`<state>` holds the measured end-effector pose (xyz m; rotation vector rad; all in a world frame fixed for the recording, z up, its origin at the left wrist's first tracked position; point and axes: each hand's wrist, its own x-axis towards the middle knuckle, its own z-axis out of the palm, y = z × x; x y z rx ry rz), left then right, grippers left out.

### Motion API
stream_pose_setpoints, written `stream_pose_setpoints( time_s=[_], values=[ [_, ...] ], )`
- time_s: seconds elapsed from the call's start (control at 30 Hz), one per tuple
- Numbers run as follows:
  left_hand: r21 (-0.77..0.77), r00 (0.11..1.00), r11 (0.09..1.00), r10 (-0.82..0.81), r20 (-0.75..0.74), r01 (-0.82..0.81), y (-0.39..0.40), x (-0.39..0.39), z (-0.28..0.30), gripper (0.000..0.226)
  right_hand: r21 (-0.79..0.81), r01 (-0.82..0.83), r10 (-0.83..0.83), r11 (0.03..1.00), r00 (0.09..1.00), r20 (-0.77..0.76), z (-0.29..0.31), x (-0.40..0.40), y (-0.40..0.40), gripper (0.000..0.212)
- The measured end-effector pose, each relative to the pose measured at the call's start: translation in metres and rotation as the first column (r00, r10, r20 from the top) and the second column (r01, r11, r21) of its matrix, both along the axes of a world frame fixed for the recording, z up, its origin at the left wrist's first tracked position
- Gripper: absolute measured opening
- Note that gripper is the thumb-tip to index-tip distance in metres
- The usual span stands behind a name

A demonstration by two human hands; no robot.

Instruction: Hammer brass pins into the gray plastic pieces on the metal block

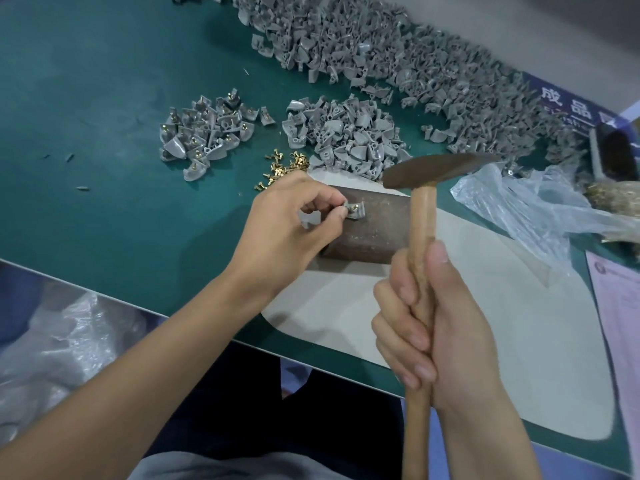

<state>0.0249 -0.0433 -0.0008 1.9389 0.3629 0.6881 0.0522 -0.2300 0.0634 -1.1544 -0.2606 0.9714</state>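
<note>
A rusty metal block (370,233) sits on a pale mat on the green table. My left hand (291,223) pinches a gray plastic piece (356,211) with a brass pin (354,206) standing in it, on the block's top left. Another gray piece (309,221) is tucked under the same hand's fingers. My right hand (429,327) grips the wooden handle of a hammer; the hammer head (433,171) is raised above the block, to the right of the piece. Loose brass pins (284,169) lie just behind my left hand.
A small heap of gray pieces with pins (204,133) lies at the left, a heap without pins (346,133) in the middle, and a large pile (398,53) along the back. A clear plastic bag (526,206) and paper (620,313) lie at the right. Table edge (194,315) runs close to me.
</note>
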Motion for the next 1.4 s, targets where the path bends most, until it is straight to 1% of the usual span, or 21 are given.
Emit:
stream_pose_setpoints(
  time_s=[0.03, 0.07, 0.17, 0.2, 0.33, 0.43, 0.47, 0.57, 0.6, 0.73, 0.77, 0.87, 0.9, 1.0, 1.13, 1.17, 1.23, 1.3, 1.33, 1.37, 1.4],
  values=[
    [-0.001, 1.0, 1.0, 0.0, -0.001, 0.0, 0.0, 0.0, 0.0, 0.011, 0.021, -0.011, 0.011, 1.0, 1.0, -0.001, 0.0, -0.001, 0.001, 0.049],
    [0.001, 1.0, 1.0, -0.002, -0.002, 0.002, 0.0, 0.0, 0.0, 0.01, -0.004, -0.021, 0.021, 1.0, 1.0, -0.003, 0.0, -0.001, 0.002, 0.049],
    [-0.012, 1.0, 1.0, -0.019, 0.011, 0.019, 0.002, 0.0, 0.0, 0.007, -0.2, -0.049, 0.054, 0.979, 0.998, 0.023, 0.0, 0.002, 0.004, 0.048],
    [-0.014, 1.0, 1.0, -0.022, 0.012, 0.022, 0.002, 0.0, 0.0, 0.008, -0.209, -0.043, 0.051, 0.977, 0.998, 0.03, 0.001, 0.002, 0.004, 0.048],
    [0.005, 1.0, 1.0, 0.005, -0.004, -0.005, 0.001, 0.0, 0.0, 0.008, -0.068, 0.008, -0.007, 0.998, 1.0, 0.014, -0.001, -0.001, 0.004, 0.049],
    [0.003, 1.0, 1.0, -0.003, 0.005, 0.003, 0.001, 0.001, 0.001, 0.009, -0.14, -0.04, 0.035, 0.989, 0.999, -0.04, 0.001, 0.001, 0.0, 0.048],
    [0.008, 1.0, 1.0, -0.005, 0.004, 0.005, 0.001, 0.001, 0.001, 0.01, -0.138, -0.049, 0.043, 0.989, 0.998, -0.047, 0.002, 0.002, -0.001, 0.048],
    [0.021, 1.0, 1.0, 0.006, -0.004, -0.006, 0.001, 0.0, 0.001, 0.01, -0.045, -0.015, 0.015, 0.999, 1.0, -0.01, 0.004, 0.001, 0.0, 0.048],
    [0.018, 1.0, 1.0, 0.005, -0.006, -0.005, 0.001, 0.0, 0.001, 0.008, -0.042, -0.006, 0.006, 0.999, 1.0, 0.005, 0.003, 0.0, 0.002, 0.048],
    [-0.001, 1.0, 1.0, -0.009, -0.012, 0.009, 0.0, 0.0, 0.001, 0.006, -0.197, -0.046, 0.044, 0.979, 0.999, -0.016, 0.002, 0.003, 0.001, 0.048],
    [0.007, 1.0, 1.0, -0.008, -0.013, 0.008, 0.0, 0.0, 0.001, 0.007, -0.19, -0.041, 0.039, 0.981, 0.999, -0.01, 0.002, 0.003, 0.001, 0.048],
    [0.012, 1.0, 1.0, 0.005, -0.017, -0.005, 0.001, 0.0, 0.001, 0.01, -0.089, 0.007, -0.003, 0.996, 0.999, 0.042, 0.0, 0.001, 0.001, 0.049],
    [0.003, 1.0, 1.0, 0.007, -0.017, -0.007, 0.001, 0.0, 0.001, 0.01, -0.093, -0.001, 0.006, 0.996, 0.999, 0.048, -0.001, 0.001, 0.002, 0.049],
    [-0.002, 1.0, 1.0, -0.006, -0.013, 0.006, 0.001, 0.0, 0.002, 0.009, -0.205, -0.048, 0.053, 0.978, 0.998, 0.02, 0.0, 0.003, 0.003, 0.048],
    [0.015, 1.0, 1.0, 0.002, -0.012, -0.002, 0.001, -0.001, 0.003, 0.007, -0.062, -0.018, 0.018, 0.998, 1.0, 0.002, 0.002, 0.0, 0.002, 0.049],
    [0.018, 1.0, 1.0, 0.003, -0.008, -0.002, 0.001, -0.001, 0.003, 0.007, -0.079, -0.021, 0.02, 0.997, 1.0, -0.008, 0.002, 0.0, 0.003, 0.05],
    [0.023, 1.0, 1.0, 0.0, 0.001, 0.0, 0.0, -0.001, 0.003, 0.007, -0.181, -0.038, 0.024, 0.983, 0.996, -0.081, 0.004, 0.004, 0.0, 0.051],
    [0.032, 1.0, 0.999, 0.004, 0.0, -0.004, 0.0, 0.0, 0.003, 0.007, -0.209, -0.026, -0.005, 0.978, 0.989, -0.147, 0.008, 0.011, -0.005, 0.048],
    [0.034, 1.0, 0.999, 0.008, -0.008, -0.008, 0.0, 0.0, 0.002, 0.008, -0.206, 0.019, -0.047, 0.978, 0.99, -0.132, 0.009, 0.015, -0.009, 0.047],
    [0.028, 1.0, 1.0, 0.01, -0.016, -0.009, 0.0, -0.001, 0.002, 0.01, -0.221, 0.103, -0.119, 0.97, 0.991, -0.058, 0.01, 0.018, -0.013, 0.045],
    [0.015, 1.0, 1.0, 0.011, -0.021, -0.01, 0.0, -0.001, 0.002, 0.012, -0.264, 0.219, -0.202, 0.939, 0.975, 0.088, 0.008, 0.023, -0.018, 0.04]
  ],
)
